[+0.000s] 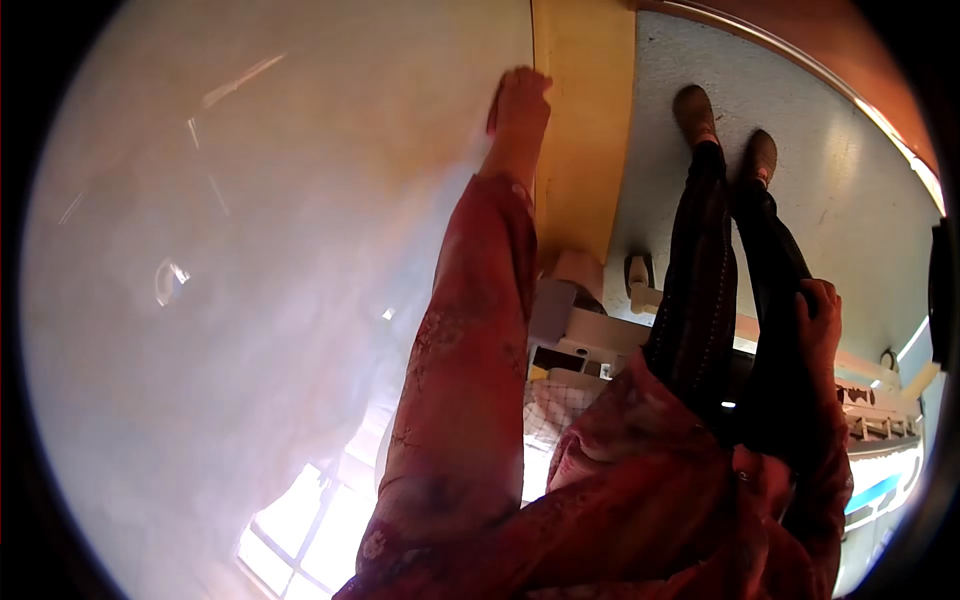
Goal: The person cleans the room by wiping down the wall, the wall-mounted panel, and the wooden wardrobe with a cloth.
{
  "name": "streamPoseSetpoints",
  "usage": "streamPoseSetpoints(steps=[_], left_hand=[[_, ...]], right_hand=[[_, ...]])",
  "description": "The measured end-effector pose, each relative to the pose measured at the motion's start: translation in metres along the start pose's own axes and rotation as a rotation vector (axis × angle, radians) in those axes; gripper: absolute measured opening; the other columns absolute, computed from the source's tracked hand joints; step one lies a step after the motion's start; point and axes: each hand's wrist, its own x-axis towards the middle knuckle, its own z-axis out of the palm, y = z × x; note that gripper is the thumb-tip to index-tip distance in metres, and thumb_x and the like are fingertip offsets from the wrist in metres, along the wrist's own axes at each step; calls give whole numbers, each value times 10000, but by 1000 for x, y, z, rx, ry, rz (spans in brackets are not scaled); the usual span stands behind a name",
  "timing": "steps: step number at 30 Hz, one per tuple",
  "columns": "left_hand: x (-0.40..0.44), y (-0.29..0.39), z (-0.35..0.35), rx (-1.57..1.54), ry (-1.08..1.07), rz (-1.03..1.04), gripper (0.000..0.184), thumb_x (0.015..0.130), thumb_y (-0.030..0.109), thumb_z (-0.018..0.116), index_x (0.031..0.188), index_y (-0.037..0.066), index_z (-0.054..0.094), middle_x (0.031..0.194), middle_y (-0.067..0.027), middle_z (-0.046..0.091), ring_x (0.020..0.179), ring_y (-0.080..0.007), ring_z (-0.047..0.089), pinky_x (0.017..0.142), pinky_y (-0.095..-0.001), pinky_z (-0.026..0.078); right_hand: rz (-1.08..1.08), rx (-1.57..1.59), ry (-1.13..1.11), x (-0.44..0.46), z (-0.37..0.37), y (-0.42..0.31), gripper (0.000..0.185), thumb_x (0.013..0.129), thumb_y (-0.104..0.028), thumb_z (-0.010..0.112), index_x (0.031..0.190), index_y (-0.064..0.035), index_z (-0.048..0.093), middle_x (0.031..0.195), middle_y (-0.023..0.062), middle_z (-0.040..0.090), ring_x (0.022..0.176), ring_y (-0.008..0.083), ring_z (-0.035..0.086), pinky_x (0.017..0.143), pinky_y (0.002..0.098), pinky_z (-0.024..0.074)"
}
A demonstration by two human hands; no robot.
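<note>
My left arm, in a red patterned sleeve, reaches forward over a broad pale glossy surface (300,170). At its end my left hand (520,105) is closed, beside the edge where the pale surface meets a yellow panel (585,130). Its fingers are curled, and a dark reddish edge shows along their left side; what they hold, if anything, is hidden. My right hand (820,315) rests on the side of my right leg (770,240), clad in dark trousers. Its fingers lie loosely against the cloth with no object visible in them.
Below are a grey floor (800,220) and my brown shoes (694,112). A chair caster (639,272) stands near the yellow panel. White and grey equipment (590,335) sits beside my lap. Bright window reflections (300,520) show at lower left. An orange-brown surface (850,50) borders the upper right.
</note>
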Motion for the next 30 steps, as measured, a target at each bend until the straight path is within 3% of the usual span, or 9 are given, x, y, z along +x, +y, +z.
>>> streamPoseSetpoints(steps=[5, 8, 13, 17, 22, 24, 25, 27, 30], left_hand=[[-62, 77, 90, -398, -2, 16, 220, 927, 247, 551, 993, 137, 730, 1058, -50, 665, 1135, -281, 557, 992, -454, 400], [-114, 113, 101, -262, -131, 80, 233, 946, 222, 529, 1024, 132, 729, 1016, -87, 687, 1063, -293, 618, 913, -439, 463], [-109, 76, 5, -208, -421, 224, 254, 976, 237, 536, 981, 120, 761, 1027, -53, 720, 998, -254, 675, 812, -396, 525], [-14, 18, -34, -105, -553, 119, 482, 720, 504, 825, 1091, 202, 765, 1219, -18, 648, 1164, -226, 594, 860, -482, 536], [72, -76, -77, -96, 76, -51, 413, 870, 536, 669, 1061, 173, 714, 1058, -13, 700, 1065, -231, 643, 812, -441, 537], [85, -82, -77, -357, -84, -153, 649, 1024, 289, 454, 1609, 161, 203, 1580, -81, 384, 1494, -326, 263, 1206, -550, 193], [84, -74, -68, -359, -81, -150, 649, 1024, 289, 454, 1609, 161, 203, 1580, -81, 384, 1494, -326, 263, 1206, -550, 193], [69, -40, -29, -246, -27, -119, 375, 907, 501, 629, 1040, 151, 659, 997, -29, 713, 996, -243, 669, 792, -424, 539], [4, 25, 4, -263, -167, -89, 360, 980, 416, 525, 1051, 138, 742, 1120, -15, 642, 1097, -211, 597, 911, -417, 476]], right_hand=[[-24, 2, 20, -3, 0, -1, 228, 914, -165, 642, 1116, -58, 657, 1169, 125, 637, 1084, 346, 585, 939, 425, 476], [-41, -2, 25, -1, -2, -2, 219, 918, -163, 638, 1109, -56, 660, 1164, 125, 638, 1081, 345, 586, 934, 426, 477], [-47, -16, 11, 1, -1, -5, 210, 920, -163, 636, 1099, -55, 662, 1148, 127, 640, 1069, 342, 588, 928, 423, 477], [-52, -6, 32, 1, -3, -10, 206, 915, -160, 641, 1091, -56, 664, 1132, 123, 643, 1058, 339, 590, 923, 417, 478], [-6, -3, 30, 5, -3, -12, 195, 911, -154, 645, 1084, -65, 667, 1123, 120, 645, 1054, 339, 591, 915, 416, 483], [2, -31, 33, 5, -3, -15, 190, 911, -155, 647, 1081, -71, 667, 1123, 120, 645, 1054, 341, 592, 909, 418, 486], [6, -32, 35, 6, -4, -17, 190, 911, -155, 647, 1081, -71, 667, 1123, 120, 645, 1054, 341, 592, 909, 418, 486], [23, -29, 18, 7, -7, -20, 190, 912, -154, 645, 1081, -69, 666, 1124, 124, 646, 1058, 344, 590, 911, 420, 485], [-9, 4, 16, 7, -12, -22, 191, 916, -150, 639, 1084, -61, 661, 1119, 130, 644, 1058, 347, 587, 915, 425, 482]])
